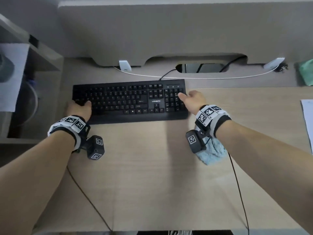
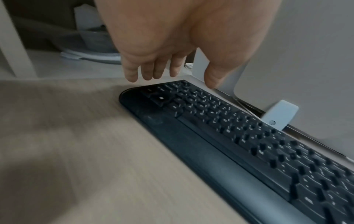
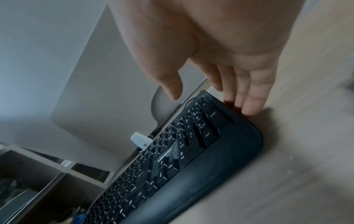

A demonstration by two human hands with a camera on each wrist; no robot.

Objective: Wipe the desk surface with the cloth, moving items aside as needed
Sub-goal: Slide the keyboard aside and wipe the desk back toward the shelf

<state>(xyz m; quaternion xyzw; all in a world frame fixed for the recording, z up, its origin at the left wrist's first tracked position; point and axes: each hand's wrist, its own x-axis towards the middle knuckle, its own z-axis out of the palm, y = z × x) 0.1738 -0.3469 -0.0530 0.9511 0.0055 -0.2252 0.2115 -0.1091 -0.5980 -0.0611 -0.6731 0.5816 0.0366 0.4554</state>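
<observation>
both hands, left (image 1: 79, 108) and right (image 1: 193, 99), fingers loosely spread, flank the keyboard (image 1: 130, 100) ends, likely to shift it; cloth (image 1: 213, 151) waits nearby.

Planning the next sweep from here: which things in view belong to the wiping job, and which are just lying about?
Job:
keyboard, a hand at each end
light blue cloth under the right forearm
desk

Lying about:
green cloth
white cable
paper

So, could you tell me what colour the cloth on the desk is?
Light blue cloth, seen best in the head view.
</observation>
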